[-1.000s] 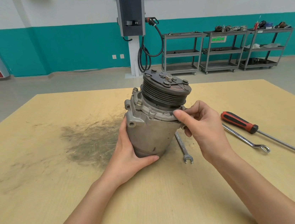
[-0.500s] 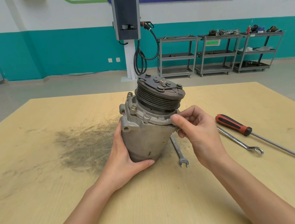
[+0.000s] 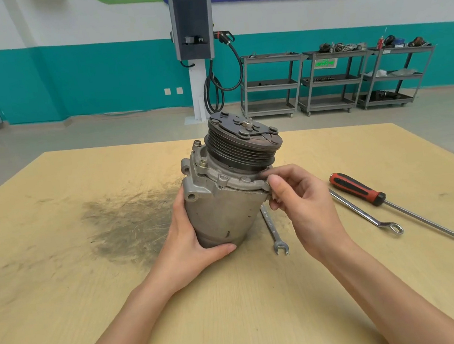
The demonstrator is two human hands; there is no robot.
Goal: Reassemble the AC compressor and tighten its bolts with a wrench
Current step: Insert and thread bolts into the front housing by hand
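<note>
The grey AC compressor (image 3: 224, 209) stands tilted on the wooden table (image 3: 61, 278), its dark grooved pulley (image 3: 242, 147) on top. My left hand (image 3: 188, 242) grips the lower left of its body, thumb across the base. My right hand (image 3: 301, 202) pinches a bolt at the right edge of the flange, thumb and fingertips curled on it; the bolt itself is mostly hidden. Another bolt head (image 3: 202, 163) stands on the flange's left side. An open-end wrench (image 3: 273, 230) lies on the table just right of the compressor, under my right hand.
A red-handled screwdriver (image 3: 358, 188) with a long shaft and a ring spanner (image 3: 368, 217) lie on the table to the right. A dark grease smear (image 3: 129, 221) marks the table left of the compressor. Shelving carts and a charging post stand far behind.
My right-hand fingers have shifted along the flange edge and closed tighter on the bolt. The compressor stays tilted in my left hand. The view moved slightly.
</note>
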